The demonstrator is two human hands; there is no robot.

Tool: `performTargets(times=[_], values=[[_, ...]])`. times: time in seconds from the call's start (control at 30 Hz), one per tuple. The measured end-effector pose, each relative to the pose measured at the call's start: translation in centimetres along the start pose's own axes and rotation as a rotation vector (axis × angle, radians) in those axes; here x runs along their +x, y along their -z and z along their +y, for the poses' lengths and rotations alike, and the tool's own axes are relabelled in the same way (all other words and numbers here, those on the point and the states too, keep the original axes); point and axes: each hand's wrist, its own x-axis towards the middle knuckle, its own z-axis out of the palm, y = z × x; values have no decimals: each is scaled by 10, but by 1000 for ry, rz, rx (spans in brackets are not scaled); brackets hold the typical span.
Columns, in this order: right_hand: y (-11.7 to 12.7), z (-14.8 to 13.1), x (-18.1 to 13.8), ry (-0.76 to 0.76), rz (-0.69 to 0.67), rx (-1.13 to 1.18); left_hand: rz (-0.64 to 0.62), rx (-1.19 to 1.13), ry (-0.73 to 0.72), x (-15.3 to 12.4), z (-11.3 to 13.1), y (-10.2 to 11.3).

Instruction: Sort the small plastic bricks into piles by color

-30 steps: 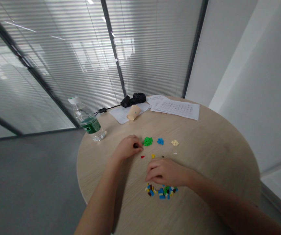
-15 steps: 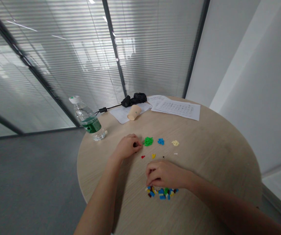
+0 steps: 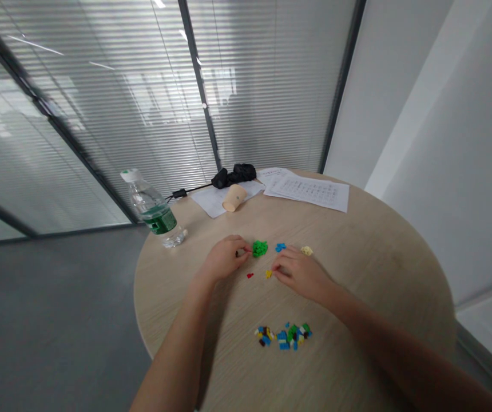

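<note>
Tabletop [image 3: 379, 297] of pale wood before glass walls [image 3: 100, 114], left hand [image 3: 224, 257] pinching a dark brick [image 3: 238, 253], right hand [image 3: 300, 274] loosely curled.

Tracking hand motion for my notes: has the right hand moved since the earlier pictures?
Yes: the right hand has moved forward, off the mixed plastic bricks, and now sits closer to the printed sheets at the table's far side.

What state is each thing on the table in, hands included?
Left hand: fingers pinching a small dark brick
Right hand: apparently empty, fingers beside a yellow brick
Green bricks: heaped together
Blue bricks: small group
Mixed brick pile: loose
Paper cup: on its side
Water bottle: capped, upright
Printed sheets: lying flat
</note>
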Motion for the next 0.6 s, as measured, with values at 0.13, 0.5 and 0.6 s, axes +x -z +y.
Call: performTargets(times=[0.13, 0.5, 0.6], values=[[-7, -1, -1, 58, -28, -10, -21, 1, 16, 1, 5, 0], [-9, 0, 0, 75, -41, -8, -39, 13, 37, 1, 9, 1], [-7, -1, -1, 65, -29, 9, -38, 16, 27, 1, 7, 0]])
